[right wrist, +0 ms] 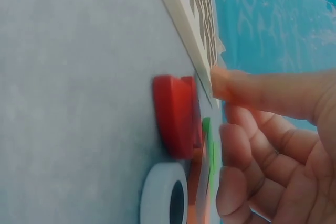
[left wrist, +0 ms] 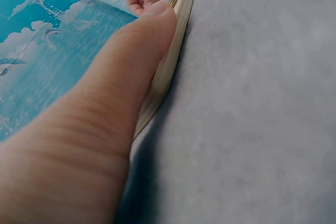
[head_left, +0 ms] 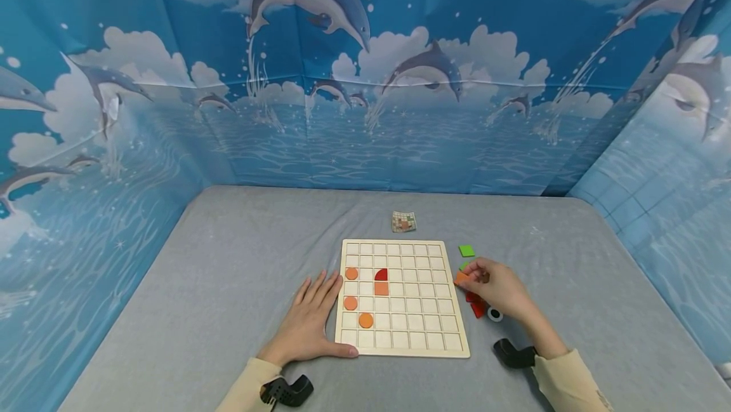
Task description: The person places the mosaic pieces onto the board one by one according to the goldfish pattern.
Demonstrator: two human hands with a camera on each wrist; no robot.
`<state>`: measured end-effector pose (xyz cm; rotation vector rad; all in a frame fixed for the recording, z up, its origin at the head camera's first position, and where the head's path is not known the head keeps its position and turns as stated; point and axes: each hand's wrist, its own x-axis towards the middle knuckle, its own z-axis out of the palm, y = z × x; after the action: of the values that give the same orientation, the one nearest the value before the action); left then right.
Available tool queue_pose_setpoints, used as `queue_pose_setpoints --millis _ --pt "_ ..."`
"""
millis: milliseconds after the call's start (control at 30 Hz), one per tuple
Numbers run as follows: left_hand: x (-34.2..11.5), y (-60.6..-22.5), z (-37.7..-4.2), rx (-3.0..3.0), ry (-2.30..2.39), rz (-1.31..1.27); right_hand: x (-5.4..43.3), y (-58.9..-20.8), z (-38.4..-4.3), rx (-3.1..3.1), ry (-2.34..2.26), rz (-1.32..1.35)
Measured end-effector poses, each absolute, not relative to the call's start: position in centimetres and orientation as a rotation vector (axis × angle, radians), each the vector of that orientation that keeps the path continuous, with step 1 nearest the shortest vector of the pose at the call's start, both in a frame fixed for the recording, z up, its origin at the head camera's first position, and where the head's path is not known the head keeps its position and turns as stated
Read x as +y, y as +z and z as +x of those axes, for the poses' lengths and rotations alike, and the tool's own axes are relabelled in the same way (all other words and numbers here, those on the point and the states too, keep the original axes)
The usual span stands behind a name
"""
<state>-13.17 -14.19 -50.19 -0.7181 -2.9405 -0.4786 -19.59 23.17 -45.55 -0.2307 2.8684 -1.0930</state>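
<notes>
Hands flank pale sq.-grid board w/ 3 orange discs.

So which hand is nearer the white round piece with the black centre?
Right. The right hand is just beyond the round piece in the head view; the left hand is across the board, at its left edge.

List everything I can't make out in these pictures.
Card, head view: its printed pattern is too small to read.
Orange piece, head view: partly covered by the right hand.
Nearer green piece, head view: partly behind that same hand.
White round piece, right wrist view: cut off by the bottom edge.
Board, left wrist view: much is hidden behind the left hand.
</notes>
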Motion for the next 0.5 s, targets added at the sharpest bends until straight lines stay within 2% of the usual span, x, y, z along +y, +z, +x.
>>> queue_pose_setpoints --millis 233,500 --pt "-14.2 -50.1 -13.1 -2.945 -0.487 -0.716 22.7 -45.1 -19.5 2.893 -1.121 -0.271" --pt "-14.2 -50.0 -13.1 -2.946 -0.493 -0.718 21.2 -45.0 -19.5 2.831 -1.181 -0.458"
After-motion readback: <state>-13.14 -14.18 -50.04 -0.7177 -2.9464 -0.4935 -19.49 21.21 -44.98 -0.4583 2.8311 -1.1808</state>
